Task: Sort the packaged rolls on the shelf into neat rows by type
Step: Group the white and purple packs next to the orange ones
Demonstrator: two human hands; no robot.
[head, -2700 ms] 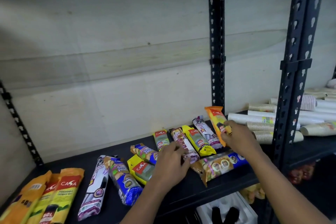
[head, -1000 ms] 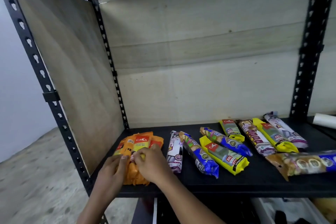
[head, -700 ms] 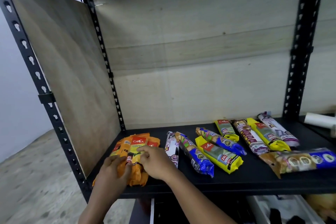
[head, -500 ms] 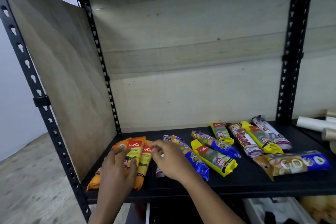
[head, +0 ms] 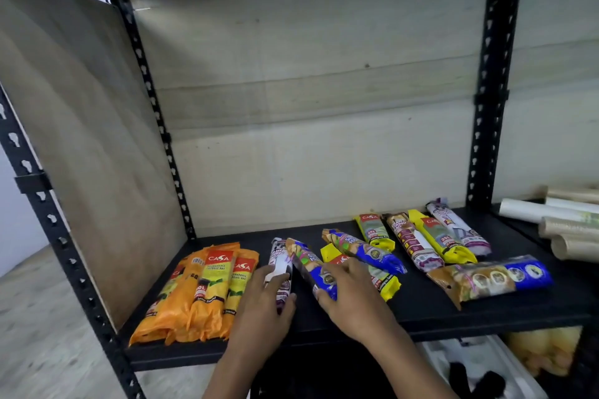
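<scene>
The left hand (head: 261, 303) lies on the near end of a white and purple packaged roll (head: 279, 269), its grip closed around it with the thumb on one side and the fingers (head: 274, 280) over the top. The right hand (head: 348, 293) rests just beside it on a blue and brown printed packaged roll (head: 309, 269), thumb pinching the near blue end, fingers spread loosely over the roll and onto a yellow packaged roll (head: 385, 285) next to it. Both rolls lie lengthwise on the black metal shelf (head: 421, 314), touching side by side.

Left of the white and purple roll, a tight bunch of orange plastic packaged rolls (head: 201, 291) with red labels lies against the wooden side panel (head: 84, 146). Right of it, past the yellow roll, a second blue and brown roll (head: 363, 251) lies slanted across that yellow one. Further right, toward the back, sit a short yellow roll (head: 374, 232), a brown and white roll (head: 413, 243), a long yellow roll (head: 437, 240) and another white and purple roll (head: 457, 228), side by side. Nearer the front edge, a large brown and blue roll (head: 492, 278) lies crosswise. Beyond the black upright post (head: 489, 107), paper tubes (head: 557, 220) are stacked.
</scene>
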